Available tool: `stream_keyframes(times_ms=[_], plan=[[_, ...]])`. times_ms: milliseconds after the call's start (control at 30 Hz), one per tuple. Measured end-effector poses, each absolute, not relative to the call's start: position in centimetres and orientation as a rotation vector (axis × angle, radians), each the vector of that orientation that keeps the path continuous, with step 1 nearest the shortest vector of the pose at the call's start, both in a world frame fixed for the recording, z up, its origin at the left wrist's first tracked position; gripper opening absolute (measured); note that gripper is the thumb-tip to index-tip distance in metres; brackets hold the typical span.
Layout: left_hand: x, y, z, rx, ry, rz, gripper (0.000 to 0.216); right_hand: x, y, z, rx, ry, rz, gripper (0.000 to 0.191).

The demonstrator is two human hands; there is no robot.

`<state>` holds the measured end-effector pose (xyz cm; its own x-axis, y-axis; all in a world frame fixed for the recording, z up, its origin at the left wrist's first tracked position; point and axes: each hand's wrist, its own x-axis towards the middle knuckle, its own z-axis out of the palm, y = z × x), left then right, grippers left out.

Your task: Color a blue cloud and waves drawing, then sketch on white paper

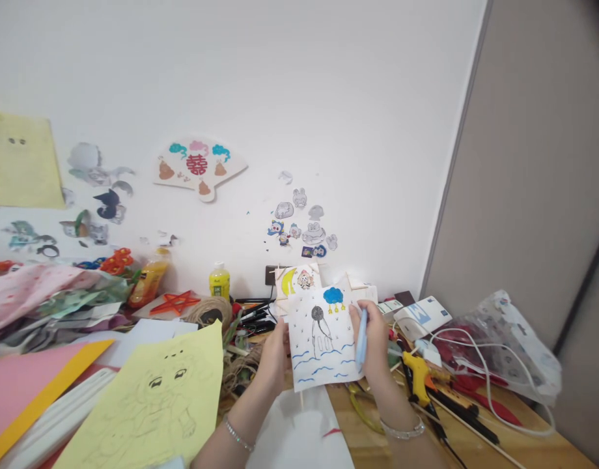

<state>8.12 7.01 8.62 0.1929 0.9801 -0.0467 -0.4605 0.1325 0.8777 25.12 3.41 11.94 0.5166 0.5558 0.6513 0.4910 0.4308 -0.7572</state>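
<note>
A white card with a drawing stands tilted up between my two hands. It bears a dark-haired figure, a blue cloud with yellow stars below it, and blue wave lines. My left hand grips its left edge. At the right edge, my right hand holds the card along with a light blue pen. A thin wooden stick pokes out under the card. Just behind it is another picture with a yellow moon and a small character, framed by sticks. White paper lies below on the table.
Yellow paper with a pencil sketch lies at the left, near twine and a yellow bottle. On the right are a yellow glue gun, a white cable, and a clear plastic bag. A wall stands behind.
</note>
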Motion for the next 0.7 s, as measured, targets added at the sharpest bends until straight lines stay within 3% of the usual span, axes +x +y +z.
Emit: stream_keyframes(times_ms=[467,700], plan=[[7.5,7.4,8.1,1.104,0.872,1.289,0.026,26.9,3.4,12.3,-1.301,-1.095,-0.093,0.021],[7.1,7.3,9.2,1.141,0.854,1.352,0.021,27.7,2.0,13.3,-1.172,-1.211,0.161,0.025]])
